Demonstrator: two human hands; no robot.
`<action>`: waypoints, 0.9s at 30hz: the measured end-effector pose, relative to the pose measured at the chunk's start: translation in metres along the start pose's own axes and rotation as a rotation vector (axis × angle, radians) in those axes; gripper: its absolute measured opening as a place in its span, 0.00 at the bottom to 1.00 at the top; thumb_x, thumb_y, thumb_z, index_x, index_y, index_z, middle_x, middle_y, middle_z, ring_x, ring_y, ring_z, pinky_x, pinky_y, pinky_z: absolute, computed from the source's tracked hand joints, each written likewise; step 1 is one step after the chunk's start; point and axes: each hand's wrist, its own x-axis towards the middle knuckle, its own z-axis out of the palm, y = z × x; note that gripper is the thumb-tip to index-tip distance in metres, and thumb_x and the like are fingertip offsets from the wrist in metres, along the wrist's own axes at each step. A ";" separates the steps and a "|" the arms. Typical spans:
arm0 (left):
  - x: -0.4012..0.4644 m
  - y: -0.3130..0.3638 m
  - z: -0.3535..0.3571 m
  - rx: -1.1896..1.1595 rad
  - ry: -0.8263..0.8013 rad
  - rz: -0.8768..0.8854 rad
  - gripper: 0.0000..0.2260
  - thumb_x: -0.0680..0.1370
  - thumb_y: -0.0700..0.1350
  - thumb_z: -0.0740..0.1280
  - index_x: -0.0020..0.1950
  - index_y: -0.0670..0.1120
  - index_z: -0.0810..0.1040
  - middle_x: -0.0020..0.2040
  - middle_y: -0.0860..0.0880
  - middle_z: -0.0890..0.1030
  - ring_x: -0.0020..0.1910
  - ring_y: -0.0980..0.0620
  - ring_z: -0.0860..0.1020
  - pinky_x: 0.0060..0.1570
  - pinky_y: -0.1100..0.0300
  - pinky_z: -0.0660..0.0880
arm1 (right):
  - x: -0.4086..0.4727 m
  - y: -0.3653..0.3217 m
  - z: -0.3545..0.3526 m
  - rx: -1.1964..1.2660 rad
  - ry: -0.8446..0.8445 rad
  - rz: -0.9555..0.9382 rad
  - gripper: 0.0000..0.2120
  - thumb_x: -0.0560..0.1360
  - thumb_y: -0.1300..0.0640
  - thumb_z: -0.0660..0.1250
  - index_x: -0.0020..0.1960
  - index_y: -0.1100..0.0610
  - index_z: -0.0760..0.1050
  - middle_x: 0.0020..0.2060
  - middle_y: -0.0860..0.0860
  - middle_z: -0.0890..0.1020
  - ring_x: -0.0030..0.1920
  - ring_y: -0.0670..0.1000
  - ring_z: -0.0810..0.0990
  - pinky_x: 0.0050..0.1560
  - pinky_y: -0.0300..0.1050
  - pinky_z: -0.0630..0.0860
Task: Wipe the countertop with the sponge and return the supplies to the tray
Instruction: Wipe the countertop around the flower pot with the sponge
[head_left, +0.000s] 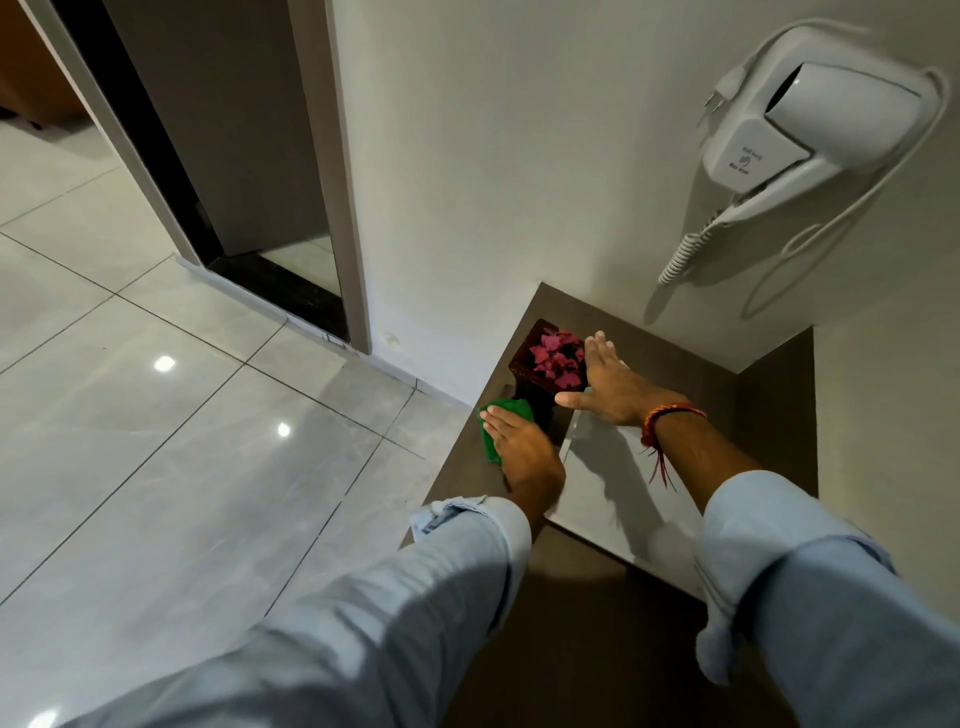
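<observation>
The green sponge (506, 428) lies flat on the brown desk (587, 613) near its left edge, pressed down under the left hand (519, 441), whose fingers are stretched out over it rather than curled round it; the palm bears on it as for a wiping stroke. Just beside the sponge, on the far side, stands a dark square holder filled with pink petals (553, 358). The right hand (610, 382) is spread open and holds nothing, its fingers reaching along the right side of that holder and its thumb pointing toward the sponge; whether it touches the holder or only steadies near it I cannot tell. Under the right forearm lies a pale flat tray (613, 493), bare on its visible part. On the wall above hangs a white hair dryer (815, 130). As a judgement, the wiping is under way at the desk's left corner, with the wider dark surface nearer the person not clearly done, and returning the supplies to the tray appears wholly left to do.
</observation>
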 end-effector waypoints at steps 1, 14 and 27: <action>-0.005 -0.001 0.008 0.035 -0.002 0.017 0.40 0.79 0.39 0.67 0.77 0.30 0.40 0.79 0.30 0.47 0.79 0.33 0.50 0.79 0.46 0.54 | 0.000 0.000 0.000 0.001 -0.001 0.002 0.51 0.76 0.39 0.63 0.78 0.64 0.34 0.78 0.61 0.35 0.79 0.60 0.37 0.78 0.57 0.45; -0.015 -0.084 -0.008 0.619 -0.240 0.722 0.27 0.85 0.48 0.53 0.79 0.33 0.52 0.78 0.31 0.57 0.78 0.33 0.58 0.77 0.41 0.58 | -0.001 -0.002 -0.003 -0.028 -0.019 0.001 0.51 0.76 0.39 0.63 0.78 0.65 0.33 0.78 0.63 0.35 0.79 0.61 0.38 0.78 0.58 0.45; -0.003 -0.041 -0.056 -0.206 0.019 0.382 0.28 0.83 0.38 0.58 0.81 0.44 0.52 0.82 0.43 0.56 0.81 0.43 0.53 0.79 0.45 0.55 | 0.001 -0.003 -0.003 -0.042 -0.021 0.013 0.51 0.76 0.39 0.63 0.78 0.65 0.33 0.78 0.62 0.35 0.79 0.60 0.38 0.78 0.58 0.46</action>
